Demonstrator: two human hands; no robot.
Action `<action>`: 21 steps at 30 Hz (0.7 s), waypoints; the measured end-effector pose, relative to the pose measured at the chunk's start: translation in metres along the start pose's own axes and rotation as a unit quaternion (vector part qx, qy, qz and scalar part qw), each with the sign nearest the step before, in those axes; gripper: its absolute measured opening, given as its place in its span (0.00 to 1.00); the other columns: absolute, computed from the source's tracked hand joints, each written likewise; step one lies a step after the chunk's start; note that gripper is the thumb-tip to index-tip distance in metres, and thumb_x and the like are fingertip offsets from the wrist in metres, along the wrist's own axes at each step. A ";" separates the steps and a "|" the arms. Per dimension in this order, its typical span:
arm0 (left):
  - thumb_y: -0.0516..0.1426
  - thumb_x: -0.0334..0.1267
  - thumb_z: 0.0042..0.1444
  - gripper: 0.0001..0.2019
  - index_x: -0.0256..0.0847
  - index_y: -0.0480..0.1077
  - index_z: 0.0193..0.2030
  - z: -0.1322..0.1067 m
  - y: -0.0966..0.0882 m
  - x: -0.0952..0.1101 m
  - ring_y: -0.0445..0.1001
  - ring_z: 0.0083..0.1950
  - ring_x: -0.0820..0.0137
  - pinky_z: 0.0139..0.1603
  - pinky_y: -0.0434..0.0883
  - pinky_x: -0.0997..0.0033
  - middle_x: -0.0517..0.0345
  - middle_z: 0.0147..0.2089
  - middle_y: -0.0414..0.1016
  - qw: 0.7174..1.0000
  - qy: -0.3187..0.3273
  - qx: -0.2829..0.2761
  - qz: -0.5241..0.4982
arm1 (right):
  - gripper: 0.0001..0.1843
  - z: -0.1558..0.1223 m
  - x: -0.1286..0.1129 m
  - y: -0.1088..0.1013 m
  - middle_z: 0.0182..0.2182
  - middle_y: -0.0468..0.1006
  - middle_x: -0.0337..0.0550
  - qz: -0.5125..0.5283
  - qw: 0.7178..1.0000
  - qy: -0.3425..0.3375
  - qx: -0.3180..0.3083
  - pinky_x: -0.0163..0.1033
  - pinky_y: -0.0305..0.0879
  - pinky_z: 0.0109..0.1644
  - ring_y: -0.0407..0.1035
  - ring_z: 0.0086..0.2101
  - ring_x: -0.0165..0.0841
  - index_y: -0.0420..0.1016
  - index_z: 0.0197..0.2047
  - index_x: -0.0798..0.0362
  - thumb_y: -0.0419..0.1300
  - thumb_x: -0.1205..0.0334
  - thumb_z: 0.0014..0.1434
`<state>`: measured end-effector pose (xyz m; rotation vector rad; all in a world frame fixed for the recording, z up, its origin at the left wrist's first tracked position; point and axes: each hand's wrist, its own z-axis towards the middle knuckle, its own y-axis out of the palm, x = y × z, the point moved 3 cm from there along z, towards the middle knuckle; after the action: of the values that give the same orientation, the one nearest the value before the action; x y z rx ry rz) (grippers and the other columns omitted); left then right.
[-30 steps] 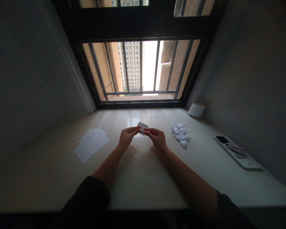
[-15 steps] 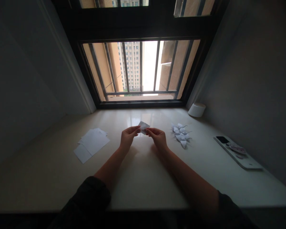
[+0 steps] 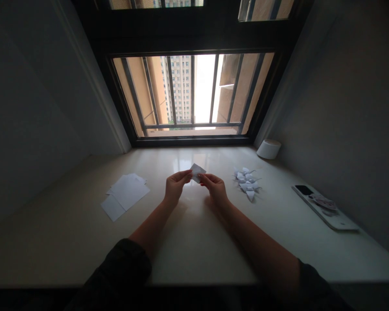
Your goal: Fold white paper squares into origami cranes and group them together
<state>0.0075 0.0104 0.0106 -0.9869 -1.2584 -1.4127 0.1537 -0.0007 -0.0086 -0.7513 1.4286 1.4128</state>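
white folded paper (image 3: 197,172), cream sill (image 3: 194,242), white paper sheets (image 3: 125,194)

White paper sheets (image 3: 125,194) lie left on the tabletop (image 3: 194,246). Folded paper shapes (image 3: 248,183) sit piled on the right. A round white pot (image 3: 268,149) stands by the window (image 3: 192,93).

Two hands (image 3: 175,188) (image 3: 216,188), one folded paper (image 3: 197,172) — one sheet stack (image 3: 126,192), one paper-figure pile (image 3: 247,183) (uncounted)

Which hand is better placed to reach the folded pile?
Right, probably. Both pinch the folded paper, but the right hand sits on the folded pile's side; the left hand is nearer the flat sheets.
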 end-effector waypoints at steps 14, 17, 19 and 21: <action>0.67 0.39 0.40 0.22 0.40 0.75 0.46 -0.004 0.004 0.003 0.73 0.34 0.71 0.41 0.68 0.68 0.53 0.34 0.80 0.999 0.023 -0.032 -0.034 | 0.11 -0.004 -0.007 0.002 0.23 0.78 0.39 -0.001 1.000 -0.005 0.014 0.37 0.63 0.32 0.67 0.25 0.29 0.80 0.25 0.51 0.70 0.53 0.40; 0.67 0.39 0.40 0.20 0.39 0.76 0.43 -0.005 0.004 0.004 0.73 0.33 0.71 0.40 0.68 0.68 0.53 0.33 0.80 0.999 0.027 -0.027 -0.032 | 0.12 -0.003 -0.007 0.001 0.22 0.77 0.40 0.005 1.000 -0.004 0.013 0.37 0.63 0.32 0.67 0.25 0.29 0.79 0.25 0.51 0.70 0.53 0.39; 0.67 0.39 0.39 0.18 0.39 0.77 0.41 -0.005 0.004 0.003 0.73 0.34 0.70 0.39 0.68 0.68 0.53 0.33 0.80 0.999 0.022 -0.015 -0.037 | 0.12 -0.003 -0.006 0.001 0.22 0.77 0.40 0.005 1.000 -0.004 0.012 0.37 0.63 0.31 0.68 0.26 0.30 0.79 0.25 0.52 0.70 0.53 0.39; 0.67 0.38 0.38 0.17 0.39 0.78 0.39 -0.005 0.004 0.002 0.73 0.34 0.70 0.40 0.68 0.68 0.53 0.33 0.80 0.999 0.013 -0.004 -0.043 | 0.13 -0.002 -0.005 0.001 0.22 0.77 0.40 0.000 1.000 -0.001 0.012 0.37 0.63 0.31 0.68 0.26 0.30 0.79 0.25 0.52 0.70 0.53 0.39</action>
<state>0.0114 0.0050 0.0132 -0.9266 -1.2913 -1.4921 0.1545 -0.0037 -0.0040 -0.7332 1.4413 1.3943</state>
